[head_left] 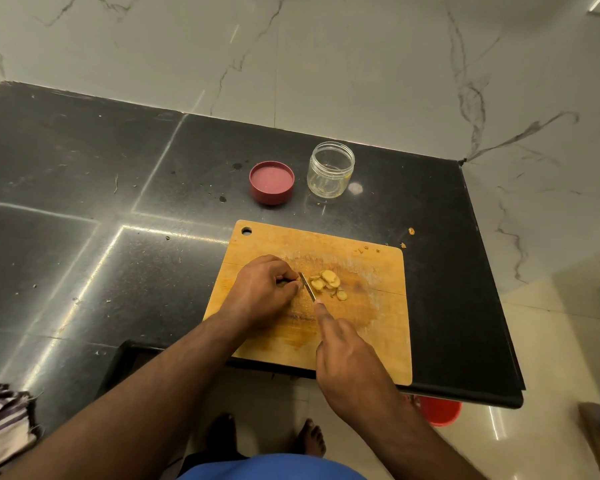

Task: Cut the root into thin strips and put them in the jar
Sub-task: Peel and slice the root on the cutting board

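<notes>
On the wooden cutting board (371, 327) my left hand (264, 292) curls its fingers round a small piece of root, mostly hidden under the fingertips. My right hand (347, 358) grips a knife (307, 286), index finger stretched along the blade's back; the blade stands right against the left fingertips. Several pale yellow root slices (328, 281) lie in a small heap just right of the blade. A clear open jar (330, 169) stands upright on the black counter beyond the board, with a yellowish residue at its bottom.
A dark red lid (272, 182) lies to the left of the jar. Small scraps (411, 231) sit on the black counter (84, 202) by the board's far right corner. A striped cloth (0, 420) lies at the lower left. An orange bucket (439, 412) stands on the floor below the counter edge.
</notes>
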{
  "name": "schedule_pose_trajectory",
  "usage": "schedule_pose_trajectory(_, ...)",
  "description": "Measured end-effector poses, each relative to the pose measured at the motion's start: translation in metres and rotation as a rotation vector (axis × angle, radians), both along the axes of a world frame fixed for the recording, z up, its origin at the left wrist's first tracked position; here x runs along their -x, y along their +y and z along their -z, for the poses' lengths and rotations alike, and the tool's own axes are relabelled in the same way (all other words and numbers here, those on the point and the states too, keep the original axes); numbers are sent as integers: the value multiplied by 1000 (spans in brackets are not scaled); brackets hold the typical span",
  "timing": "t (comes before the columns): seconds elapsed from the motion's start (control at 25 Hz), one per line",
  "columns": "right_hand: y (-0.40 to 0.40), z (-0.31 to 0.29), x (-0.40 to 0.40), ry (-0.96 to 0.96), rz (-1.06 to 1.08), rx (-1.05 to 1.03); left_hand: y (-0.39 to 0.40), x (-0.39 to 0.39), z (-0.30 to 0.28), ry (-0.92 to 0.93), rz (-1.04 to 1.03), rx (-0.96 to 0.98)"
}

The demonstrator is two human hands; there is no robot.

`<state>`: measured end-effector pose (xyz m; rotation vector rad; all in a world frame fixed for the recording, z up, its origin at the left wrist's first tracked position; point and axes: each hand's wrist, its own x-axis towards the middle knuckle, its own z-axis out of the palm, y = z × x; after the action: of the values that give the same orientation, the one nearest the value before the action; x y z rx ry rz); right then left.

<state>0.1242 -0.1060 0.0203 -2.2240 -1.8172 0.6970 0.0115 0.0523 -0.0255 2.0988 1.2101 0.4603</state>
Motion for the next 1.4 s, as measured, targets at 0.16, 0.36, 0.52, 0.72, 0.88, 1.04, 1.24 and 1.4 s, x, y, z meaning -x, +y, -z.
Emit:
schedule_pose_trajectory(0.16,0,1,1,33,4,-14,-1,0,0,-4,-3,0)
schedule_pose_trajectory(0.36,9,2,-4,91,18,-18,-1,0,-3,6,4,-11)
schedule_pose_trajectory(0.52,14,3,-5,81,9,-10,-1,-1,-3,17,3,-9)
schedule_pose_trajectory(0.72,18,4,-1,98,33,20,-2,0,-5,24,13,-21)
schedule_pose_trajectory(0.88,-8,7,2,138,54,-2,-3,-1,-6,23,-11,-24)
schedule_pose_trajectory(1.04,-26,6,-6,163,107,-62,-5,1,-4,14,-10,-16)
schedule_pose_trajectory(1.24,-25,-18,-23,283,188,-153,-2,2,-6,54,12,32)
schedule_pose_trajectory(1.4,-21,-20,-27,258,196,-135,-1,2,-4,40,16,36)
